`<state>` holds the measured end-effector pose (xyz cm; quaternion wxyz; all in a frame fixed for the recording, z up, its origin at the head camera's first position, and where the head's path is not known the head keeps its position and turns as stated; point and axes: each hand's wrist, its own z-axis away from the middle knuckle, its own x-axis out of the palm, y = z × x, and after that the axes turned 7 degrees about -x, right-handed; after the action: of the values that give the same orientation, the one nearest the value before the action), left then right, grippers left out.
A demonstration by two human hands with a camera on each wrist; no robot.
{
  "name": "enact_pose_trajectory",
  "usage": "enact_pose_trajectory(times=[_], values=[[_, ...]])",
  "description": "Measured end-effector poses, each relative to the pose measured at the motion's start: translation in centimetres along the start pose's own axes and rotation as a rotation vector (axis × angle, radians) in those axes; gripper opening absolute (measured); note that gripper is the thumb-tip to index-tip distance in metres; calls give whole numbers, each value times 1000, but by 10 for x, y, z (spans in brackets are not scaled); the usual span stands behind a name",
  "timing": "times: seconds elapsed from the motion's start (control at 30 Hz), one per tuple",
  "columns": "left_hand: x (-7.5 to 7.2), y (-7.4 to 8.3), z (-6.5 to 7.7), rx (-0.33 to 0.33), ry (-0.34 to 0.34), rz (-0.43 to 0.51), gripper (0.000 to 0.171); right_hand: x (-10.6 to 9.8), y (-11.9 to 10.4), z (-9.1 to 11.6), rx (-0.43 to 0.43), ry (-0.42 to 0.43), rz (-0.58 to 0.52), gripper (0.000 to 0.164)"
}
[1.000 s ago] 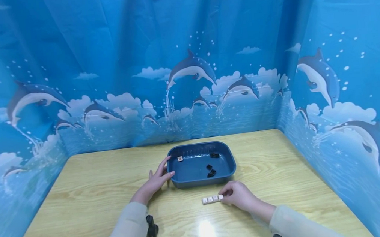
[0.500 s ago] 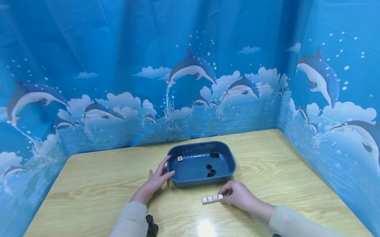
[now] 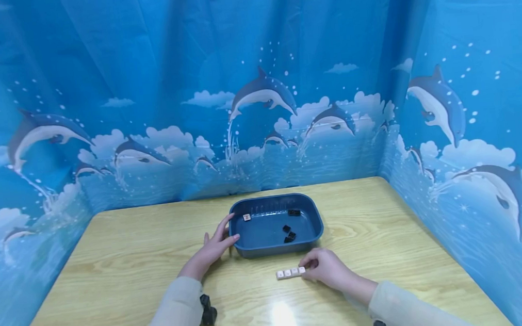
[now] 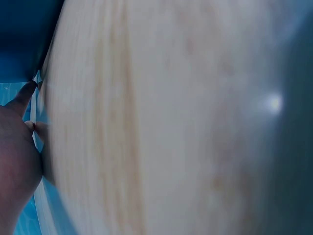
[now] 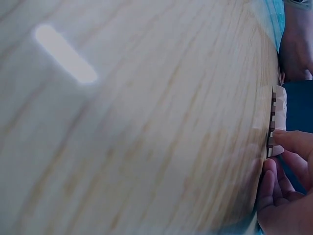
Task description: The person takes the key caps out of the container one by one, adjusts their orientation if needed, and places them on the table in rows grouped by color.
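Observation:
A short row of white keycaps (image 3: 288,273) lies on the table in front of a blue tray (image 3: 273,251). My right hand (image 3: 328,268) pinches the keycap at the right end of this row between thumb and fingertips. In the right wrist view the row of keycaps (image 5: 279,110) shows side-on, with the thumb against its near end. My left hand (image 3: 213,251) is spread at the tray's left side, its thumb and fingertips touching the rim. The left wrist view catches only part of the left hand (image 4: 17,152) beside the dark tray wall.
Inside the tray, one white keycap with a reddish mark (image 3: 246,217) sits at the back left. Several black keycaps (image 3: 289,237) lie toward its right side. The wood-grain table (image 3: 147,245) is bordered by a blue dolphin-print curtain (image 3: 183,128) behind and at both sides.

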<state>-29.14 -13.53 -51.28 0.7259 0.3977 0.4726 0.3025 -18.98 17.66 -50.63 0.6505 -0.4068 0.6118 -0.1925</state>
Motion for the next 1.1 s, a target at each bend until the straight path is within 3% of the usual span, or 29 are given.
enact_pose_trajectory(times=[1.1], values=[[1, -1, 0, -11, 9, 2, 69, 1, -1, -2, 23, -7, -7, 20]])
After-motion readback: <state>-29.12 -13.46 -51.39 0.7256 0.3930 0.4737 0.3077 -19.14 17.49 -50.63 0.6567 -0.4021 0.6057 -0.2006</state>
